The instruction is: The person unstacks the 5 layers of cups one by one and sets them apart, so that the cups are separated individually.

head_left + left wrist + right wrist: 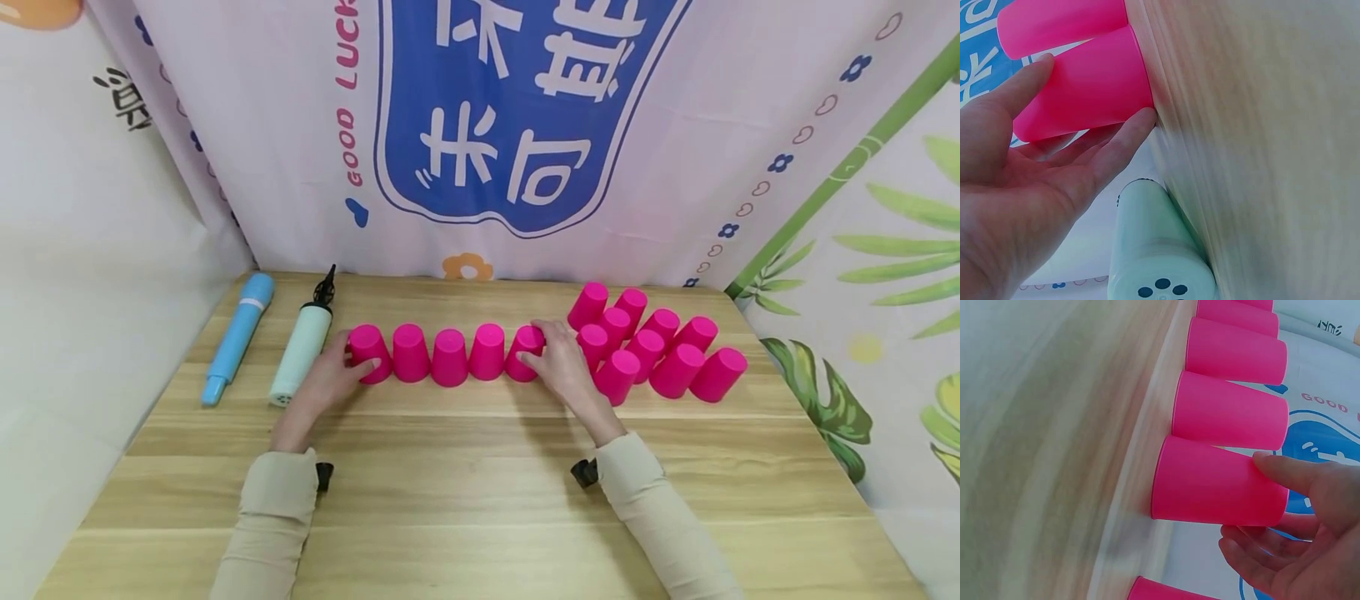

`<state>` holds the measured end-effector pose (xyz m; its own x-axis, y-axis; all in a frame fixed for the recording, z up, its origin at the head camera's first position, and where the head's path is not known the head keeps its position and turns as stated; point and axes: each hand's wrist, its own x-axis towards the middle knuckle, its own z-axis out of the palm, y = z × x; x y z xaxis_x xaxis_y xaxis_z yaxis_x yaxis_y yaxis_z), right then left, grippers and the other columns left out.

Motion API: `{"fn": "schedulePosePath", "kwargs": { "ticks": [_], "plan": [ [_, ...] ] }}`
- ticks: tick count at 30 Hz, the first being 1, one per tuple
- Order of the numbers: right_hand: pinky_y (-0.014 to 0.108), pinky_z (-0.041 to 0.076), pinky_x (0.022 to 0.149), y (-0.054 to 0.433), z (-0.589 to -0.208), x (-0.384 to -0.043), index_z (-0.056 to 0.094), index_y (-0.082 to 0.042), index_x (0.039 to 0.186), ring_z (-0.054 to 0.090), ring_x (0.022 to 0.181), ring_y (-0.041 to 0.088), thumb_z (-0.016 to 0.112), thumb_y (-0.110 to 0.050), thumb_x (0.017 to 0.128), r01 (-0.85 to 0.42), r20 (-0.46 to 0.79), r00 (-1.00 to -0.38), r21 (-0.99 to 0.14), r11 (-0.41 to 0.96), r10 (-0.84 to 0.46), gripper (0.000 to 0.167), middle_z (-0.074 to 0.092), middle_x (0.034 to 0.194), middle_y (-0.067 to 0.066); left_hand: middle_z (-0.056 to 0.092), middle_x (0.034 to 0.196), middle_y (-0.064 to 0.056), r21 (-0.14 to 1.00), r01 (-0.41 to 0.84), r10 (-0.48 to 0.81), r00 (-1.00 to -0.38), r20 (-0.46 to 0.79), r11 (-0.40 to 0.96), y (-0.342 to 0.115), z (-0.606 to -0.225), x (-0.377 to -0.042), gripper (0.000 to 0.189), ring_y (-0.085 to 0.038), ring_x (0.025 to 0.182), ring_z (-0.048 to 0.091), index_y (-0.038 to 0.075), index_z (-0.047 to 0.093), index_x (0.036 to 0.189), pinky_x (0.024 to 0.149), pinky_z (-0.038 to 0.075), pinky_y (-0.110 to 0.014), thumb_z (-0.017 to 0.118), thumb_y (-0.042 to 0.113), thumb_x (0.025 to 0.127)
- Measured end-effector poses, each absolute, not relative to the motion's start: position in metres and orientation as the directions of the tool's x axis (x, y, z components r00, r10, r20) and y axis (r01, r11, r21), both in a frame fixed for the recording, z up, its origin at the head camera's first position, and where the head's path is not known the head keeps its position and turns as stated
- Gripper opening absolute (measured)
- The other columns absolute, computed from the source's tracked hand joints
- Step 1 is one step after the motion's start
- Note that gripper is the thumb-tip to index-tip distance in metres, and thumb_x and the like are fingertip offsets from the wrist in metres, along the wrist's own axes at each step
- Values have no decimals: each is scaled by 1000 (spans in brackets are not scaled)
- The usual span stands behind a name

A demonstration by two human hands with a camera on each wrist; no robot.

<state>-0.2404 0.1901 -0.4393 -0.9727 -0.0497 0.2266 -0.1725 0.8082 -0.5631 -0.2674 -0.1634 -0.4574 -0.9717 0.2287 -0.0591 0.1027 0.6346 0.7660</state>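
Several upside-down pink cups stand in a row across the table, with small gaps between them. My left hand holds the leftmost pink cup, thumb on one side and fingers along the other, as the left wrist view confirms. At the row's other end, the rightmost pink cup is between the thumb and curled fingers of my right hand. Both held cups rest mouth-down on the table. Between them stand a second pink cup, a middle one and another.
Right of the row, a cluster of several more upside-down pink cups stands close to my right hand. A pale green hand pump with a black nozzle lies left of my left hand, beside a blue pump. A printed curtain hangs behind the table.
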Motion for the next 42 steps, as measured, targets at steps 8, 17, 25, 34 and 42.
{"fn": "schedulePosePath", "kwargs": {
  "ticks": [8,17,25,34,42],
  "plan": [
    [45,49,95,193,-429,-246,53,3,130,54,112,33,79,-19,80,-156,202,-978,-563,812,-48,60,56,124,21,43,136,-32,766,115,230,-972,-44,633,-164,-454,-272,63,-48,125,43,-8,24,143,103,40,-55,57,20,97],
    [45,47,99,211,-406,-258,50,1,134,53,115,33,77,-20,83,-116,188,-982,-572,812,-9,61,54,127,20,44,134,-32,763,118,230,-972,-41,635,-163,-456,-271,61,-47,125,44,-9,26,142,102,41,-55,57,20,97],
    [47,49,94,229,-396,-276,52,1,131,55,110,34,77,-22,82,-119,218,-976,-515,849,-4,60,57,122,18,45,134,-32,764,114,228,-973,-45,635,-163,-456,-270,61,-46,125,44,-9,26,141,103,41,-55,57,20,97],
    [45,50,93,238,-401,-289,52,4,131,54,108,34,76,-19,82,-90,192,-981,-510,855,11,59,56,120,21,45,133,-32,766,115,230,-972,-44,632,-163,-457,-269,60,-46,124,45,-10,27,141,102,41,-54,57,19,97],
    [47,49,93,243,-406,-292,52,6,128,55,108,36,77,-15,81,-98,181,-984,-502,860,-6,57,56,120,23,45,134,-32,762,105,225,-973,-54,639,-163,-457,-268,61,-46,124,45,-9,27,141,102,41,-55,57,20,97]
  ]
}}
